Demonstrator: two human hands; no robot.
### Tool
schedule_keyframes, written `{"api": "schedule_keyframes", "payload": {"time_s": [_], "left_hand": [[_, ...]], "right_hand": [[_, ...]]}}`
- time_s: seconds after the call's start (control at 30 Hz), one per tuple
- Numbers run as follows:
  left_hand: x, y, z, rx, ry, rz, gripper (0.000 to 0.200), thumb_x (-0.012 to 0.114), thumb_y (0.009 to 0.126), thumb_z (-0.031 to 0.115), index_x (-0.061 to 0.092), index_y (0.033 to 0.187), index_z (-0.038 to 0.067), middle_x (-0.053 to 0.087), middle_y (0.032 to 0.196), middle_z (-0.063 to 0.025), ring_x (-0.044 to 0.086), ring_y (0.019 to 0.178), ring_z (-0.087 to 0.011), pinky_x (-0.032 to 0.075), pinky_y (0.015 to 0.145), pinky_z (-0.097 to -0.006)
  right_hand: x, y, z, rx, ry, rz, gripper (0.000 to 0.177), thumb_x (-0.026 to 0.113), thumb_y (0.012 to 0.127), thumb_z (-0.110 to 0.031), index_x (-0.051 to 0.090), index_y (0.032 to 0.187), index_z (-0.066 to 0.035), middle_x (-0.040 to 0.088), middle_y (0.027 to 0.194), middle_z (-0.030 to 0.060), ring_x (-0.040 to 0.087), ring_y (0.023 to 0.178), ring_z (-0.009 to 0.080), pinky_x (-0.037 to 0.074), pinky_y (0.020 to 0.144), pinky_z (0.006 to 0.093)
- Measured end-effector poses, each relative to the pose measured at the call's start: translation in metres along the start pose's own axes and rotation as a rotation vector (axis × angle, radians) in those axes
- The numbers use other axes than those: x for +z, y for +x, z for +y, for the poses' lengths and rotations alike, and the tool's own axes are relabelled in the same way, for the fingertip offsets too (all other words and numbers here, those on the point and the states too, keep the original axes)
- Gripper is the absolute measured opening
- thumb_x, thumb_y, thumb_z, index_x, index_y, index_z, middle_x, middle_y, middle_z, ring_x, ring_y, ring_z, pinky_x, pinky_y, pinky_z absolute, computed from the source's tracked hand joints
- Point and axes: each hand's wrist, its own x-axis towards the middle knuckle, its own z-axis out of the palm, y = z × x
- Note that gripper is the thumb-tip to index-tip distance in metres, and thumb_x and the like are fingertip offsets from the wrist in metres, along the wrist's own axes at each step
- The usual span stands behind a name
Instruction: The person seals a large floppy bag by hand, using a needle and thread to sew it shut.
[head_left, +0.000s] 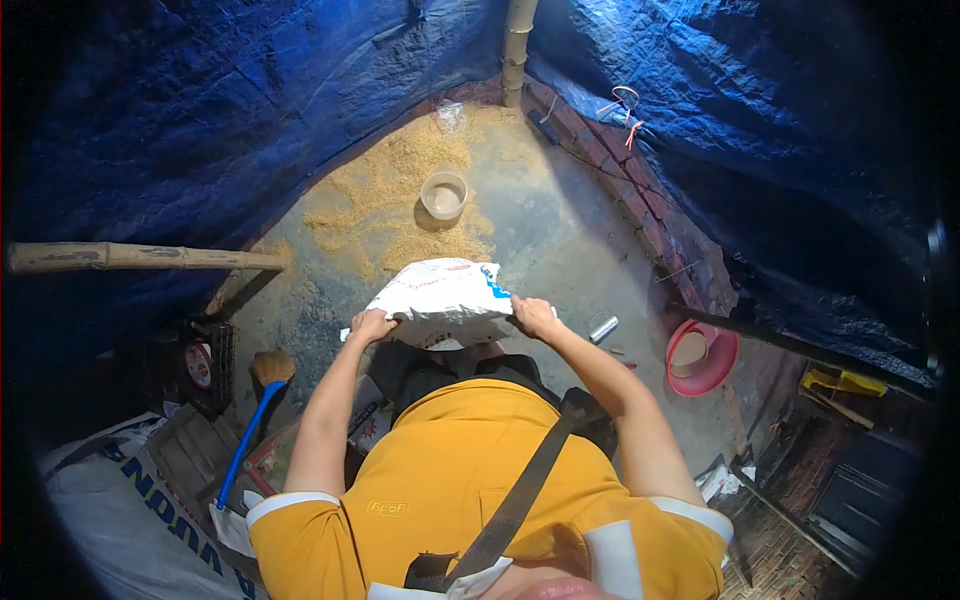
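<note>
A white sack (pixel 440 289) with red and blue print is stretched out in front of my lap. My left hand (pixel 371 327) is closed round its left edge, near a corner. At the opposite edge, my right hand (pixel 535 317) grips the sack beside the blue print. Its underside is in shadow, and I cannot see what it contains. Just beyond it, a round clear plastic tub (pixel 444 195) rests on the floor amid scattered yellowish husks or grain (pixel 385 185).
To the right stand a pink basin (pixel 702 357) holding a pale bowl and a small silver cylinder (pixel 604 329). A blue-handled brush (pixel 250 435) lies left, near a large printed sack (pixel 150 510). Bamboo poles (pixel 150 258), blue tarpaulin (pixel 250 110) and a low brick edge (pixel 625 185) surround the floor.
</note>
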Motion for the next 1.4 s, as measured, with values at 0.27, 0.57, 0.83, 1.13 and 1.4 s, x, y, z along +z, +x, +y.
{"api": "schedule_keyframes", "payload": {"time_s": [0.27,0.57,0.83,1.13,1.4], "left_hand": [[-0.025,-0.051,0.017,0.207,0.27,0.378,0.072,0.067,0.059,0.035,0.036,0.118,0.008,0.043,0.111,-0.0185,0.033,0.112,-0.0336,0.013,0.093,-0.0564],[0.033,-0.052,-0.02,0.07,0.251,0.33,0.053,0.068,0.057,0.037,0.05,0.094,0.004,0.052,0.097,-0.0189,0.047,0.098,-0.0313,0.033,0.082,-0.0439],[0.001,0.007,-0.003,0.031,-0.365,0.294,0.029,0.059,0.061,0.026,0.06,0.081,0.005,0.057,0.078,-0.0193,0.057,0.076,-0.0317,0.045,0.064,-0.0401],[-0.061,-0.04,-0.014,0.121,-0.278,0.128,0.023,0.061,0.064,0.025,0.061,0.082,0.011,0.059,0.08,-0.0153,0.057,0.076,-0.0307,0.044,0.065,-0.0363],[0.027,0.039,-0.023,0.006,-0.336,0.048,0.039,0.06,0.061,0.032,0.059,0.086,0.004,0.059,0.081,-0.0185,0.058,0.077,-0.0296,0.044,0.066,-0.035]], "right_hand": [[-0.013,-0.041,-0.011,-0.081,-0.227,0.3,0.049,0.041,0.078,-0.014,0.028,0.125,-0.016,0.04,0.108,0.0171,0.037,0.103,0.0306,0.021,0.091,0.0495],[0.024,-0.029,-0.006,0.093,-0.077,0.073,0.046,0.053,0.074,-0.02,0.034,0.114,-0.009,0.049,0.096,0.0186,0.048,0.094,0.0337,0.039,0.078,0.0445],[0.008,0.004,-0.006,0.114,0.057,0.019,0.022,0.035,0.077,-0.014,0.053,0.085,-0.003,0.058,0.074,0.02,0.058,0.071,0.0323,0.046,0.061,0.0414],[-0.041,-0.026,0.005,-0.076,0.113,0.008,0.018,0.042,0.072,-0.013,0.055,0.076,-0.003,0.058,0.074,0.0199,0.057,0.072,0.0333,0.046,0.063,0.0408],[0.02,0.025,0.001,0.055,0.022,-0.188,0.022,0.043,0.074,-0.012,0.052,0.09,0.001,0.059,0.084,0.0176,0.059,0.078,0.0302,0.047,0.067,0.0374]]}}
